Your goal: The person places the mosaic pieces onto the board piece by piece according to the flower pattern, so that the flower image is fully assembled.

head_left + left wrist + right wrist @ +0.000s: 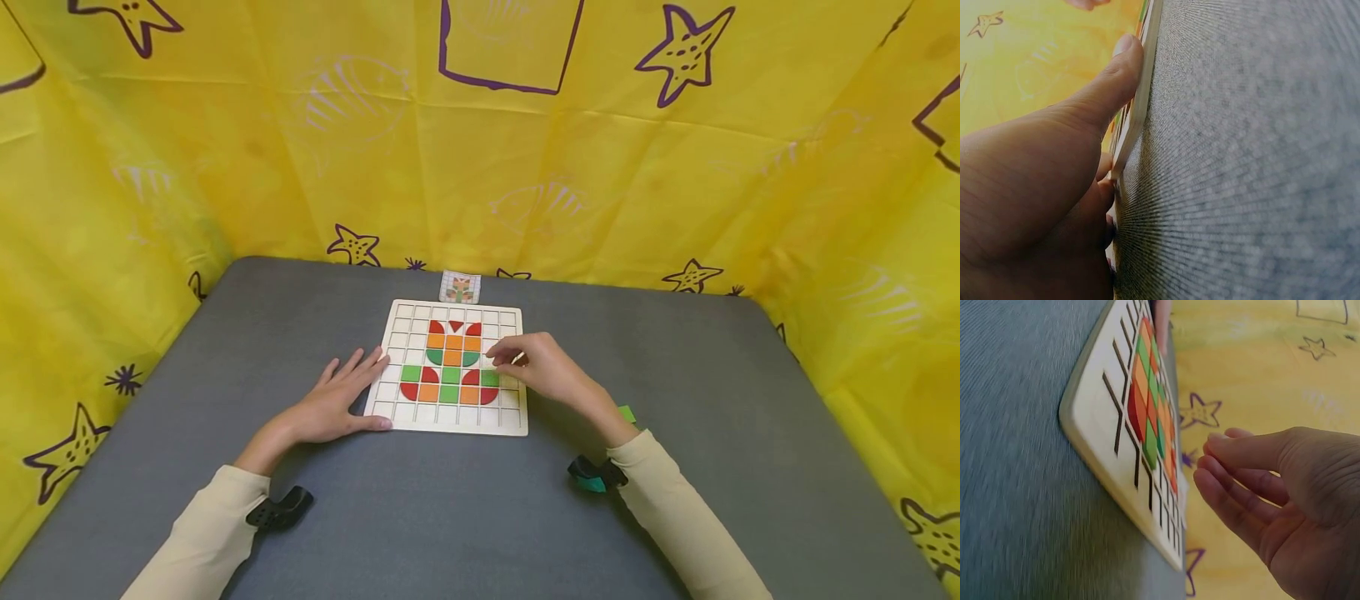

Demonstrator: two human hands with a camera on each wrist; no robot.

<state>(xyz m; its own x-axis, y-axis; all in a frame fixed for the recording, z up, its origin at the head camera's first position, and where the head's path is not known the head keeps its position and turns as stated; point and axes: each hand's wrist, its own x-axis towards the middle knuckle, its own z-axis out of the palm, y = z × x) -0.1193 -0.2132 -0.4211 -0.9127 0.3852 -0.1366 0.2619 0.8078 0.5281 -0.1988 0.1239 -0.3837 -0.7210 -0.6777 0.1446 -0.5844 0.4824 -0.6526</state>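
A pale wooden grid board (491, 420) lies on the grey table, bearing a pattern of red, orange and green flat pieces. My left hand (330, 408) rests at the board's left edge with fingers spread, its thumb on the near left corner. The left wrist view shows that thumb (1124, 65) along the board's side. Over the board's right part hovers my right hand (547, 367), close to a light green square (489, 378). Its fingers are loosely bent and the thumb is near the fingertips; no piece shows between them in the right wrist view.
Behind the board lies a small card (459, 288) printed with a similar pattern. A green piece (628, 413) sits on the table, partly hidden by the right forearm. A yellow curtain (480, 167) with sea-creature drawings surrounds the table's back and sides.
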